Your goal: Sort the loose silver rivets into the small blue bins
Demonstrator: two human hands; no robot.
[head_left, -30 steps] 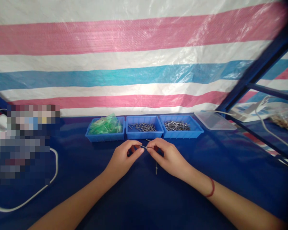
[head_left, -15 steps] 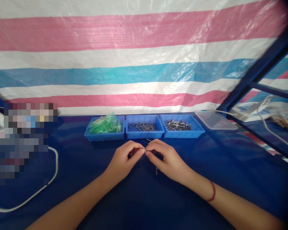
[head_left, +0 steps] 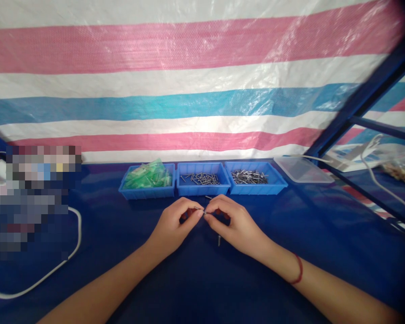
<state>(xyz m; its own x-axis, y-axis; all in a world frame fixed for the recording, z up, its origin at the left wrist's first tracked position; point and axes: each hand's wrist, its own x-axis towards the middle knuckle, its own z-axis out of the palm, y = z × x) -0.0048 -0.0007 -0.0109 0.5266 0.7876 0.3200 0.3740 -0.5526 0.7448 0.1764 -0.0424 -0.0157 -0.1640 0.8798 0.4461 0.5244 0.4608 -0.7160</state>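
Observation:
My left hand (head_left: 175, 225) and my right hand (head_left: 234, 222) meet fingertip to fingertip over the blue tabletop, both pinching one small metal pin (head_left: 202, 210) between them. A second loose metal pin (head_left: 219, 240) lies on the cloth under my right hand. Just behind my hands stand three blue trays: the left tray (head_left: 147, 192) holds green plastic pieces, the middle tray (head_left: 202, 188) has a few small metal pins, and the right tray (head_left: 256, 186) holds a pile of metal pins.
A clear plastic lid (head_left: 302, 170) lies right of the trays. A white cable (head_left: 54, 267) curves across the table at the left beside a blurred area. A striped tarp hangs behind, and a blue frame bar (head_left: 357, 96) slants at the right.
My fingertips have closed together, so the pin seen between the hands a second ago is now mostly covered. Both hands shifted slightly toward each other.

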